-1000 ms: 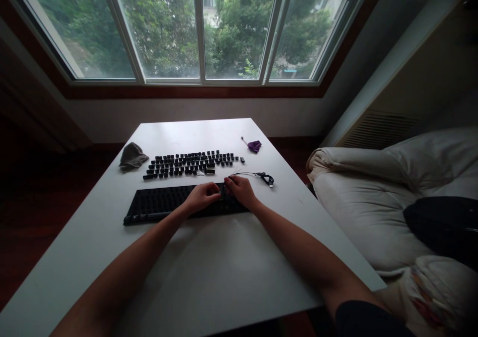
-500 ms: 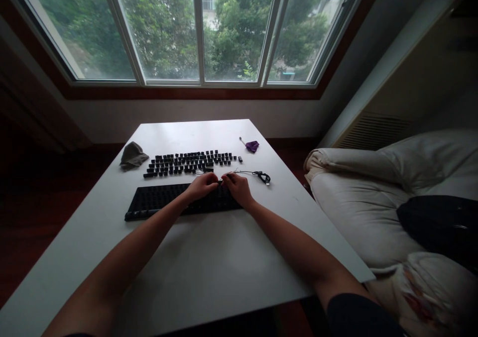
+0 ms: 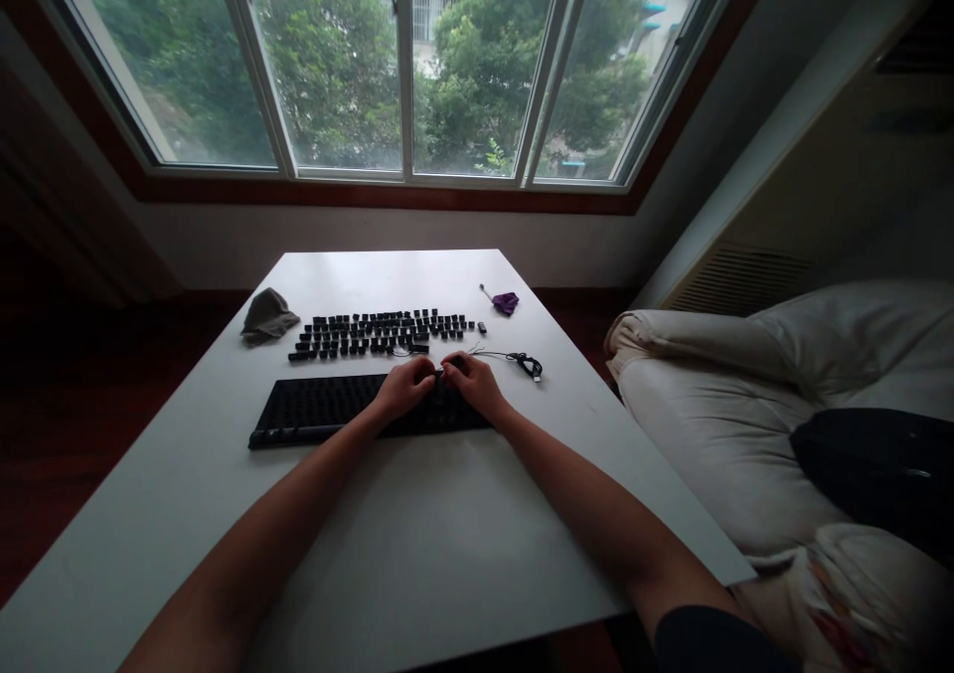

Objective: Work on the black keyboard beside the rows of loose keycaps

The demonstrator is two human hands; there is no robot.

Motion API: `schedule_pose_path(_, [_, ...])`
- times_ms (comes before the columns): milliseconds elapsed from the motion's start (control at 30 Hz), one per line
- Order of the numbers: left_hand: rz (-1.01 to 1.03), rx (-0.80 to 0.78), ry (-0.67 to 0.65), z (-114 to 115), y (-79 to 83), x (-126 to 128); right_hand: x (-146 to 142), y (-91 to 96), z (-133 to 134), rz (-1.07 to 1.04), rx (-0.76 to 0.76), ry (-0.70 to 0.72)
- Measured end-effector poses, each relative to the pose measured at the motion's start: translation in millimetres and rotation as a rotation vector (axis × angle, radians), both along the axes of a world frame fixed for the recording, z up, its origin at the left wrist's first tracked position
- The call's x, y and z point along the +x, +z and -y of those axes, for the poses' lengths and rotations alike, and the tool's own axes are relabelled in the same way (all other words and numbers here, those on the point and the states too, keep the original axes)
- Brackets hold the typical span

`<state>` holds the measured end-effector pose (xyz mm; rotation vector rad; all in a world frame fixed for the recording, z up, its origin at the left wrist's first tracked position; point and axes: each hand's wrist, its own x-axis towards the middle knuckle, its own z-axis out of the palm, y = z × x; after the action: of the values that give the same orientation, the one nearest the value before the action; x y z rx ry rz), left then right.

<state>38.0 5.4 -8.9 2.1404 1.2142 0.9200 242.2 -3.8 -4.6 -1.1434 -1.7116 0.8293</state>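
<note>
A black keyboard lies across the white table with most of its keycaps off. Over its right half, my left hand and my right hand meet almost fingertip to fingertip. Both are closed in a pinch around something small and dark, too tiny to name. Behind the keyboard, many loose black keycaps stand in rows. A thin black cable with a light plug lies coiled just right of my right hand.
At the table's back left sits a crumpled grey cloth. A purple cloth with a thin stick beside it lies at the back right. To the right stands a pale sofa with a dark bag on it.
The view has tilted up slightly, so everything sits a little lower. Both hands stay together over the keyboard, with only small finger shifts.
</note>
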Motion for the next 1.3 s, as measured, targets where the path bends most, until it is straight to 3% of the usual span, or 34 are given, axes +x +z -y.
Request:
schedule_pose_path(300, [-0.062, 0.025, -0.006, 4.2, 3.0, 0.5, 0.6, -3.1, -3.5, -0.127, -0.052, 0.022])
schedule_pose_path(533, [-0.046, 0.024, 0.012, 5.9, 3.5, 2.3, 1.7, -0.5, 1.5, -0.065, 0.030, -0.009])
schedule_pose_path(1300, [-0.084, 0.058, 0.028, 5.7, 1.2, 2.6, 1.5, -10.6, -6.3, -0.128, 0.003, 0.009])
